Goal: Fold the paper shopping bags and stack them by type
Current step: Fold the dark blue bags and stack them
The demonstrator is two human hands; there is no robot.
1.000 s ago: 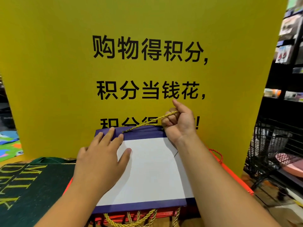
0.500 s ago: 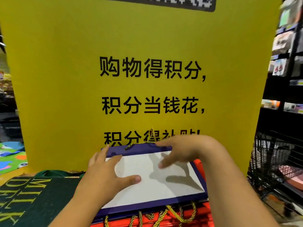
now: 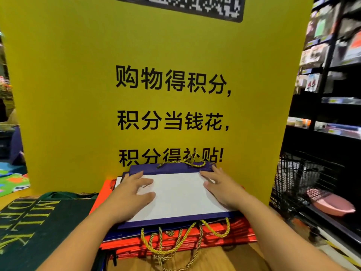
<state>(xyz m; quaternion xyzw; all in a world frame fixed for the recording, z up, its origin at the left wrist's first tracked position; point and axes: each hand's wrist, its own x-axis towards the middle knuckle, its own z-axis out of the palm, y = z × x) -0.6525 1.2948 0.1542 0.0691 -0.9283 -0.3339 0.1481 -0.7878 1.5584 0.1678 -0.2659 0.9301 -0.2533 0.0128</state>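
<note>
Biggest thing in view is a huge yellow sign (image 3: 82, 98) with black Chinese lettering, standing right behind the work area and filling most of the background. Off to the right there are dark store shelves (image 3: 332, 75) and a black wire basket (image 3: 297, 178) with something pink in it. Bottom left, a dark green bag (image 3: 39, 227) with gold letters lies flat on the wooden table (image 3: 211, 259). Next to it sits a pile of flattened orange-red bags (image 3: 238, 229), and on top of that pile are the white bags with navy trim; the top white bag (image 3: 175, 194) is lying flat, pretty much centered, its far edge up against the sign. Its gold rope handle (image 3: 183, 163) is flopped loosely across the navy band at the far end, and more gold rope loops (image 3: 185, 239) hang out over the near edge of the pile. Left hand (image 3: 130, 194) is pressed palm-down on the left part of the white bag, fingers spread apart, not gripping anything. Right hand (image 3: 220, 186) is the same deal on the right side, flat with fingers splayed, fingertips reaching toward the navy band.
</note>
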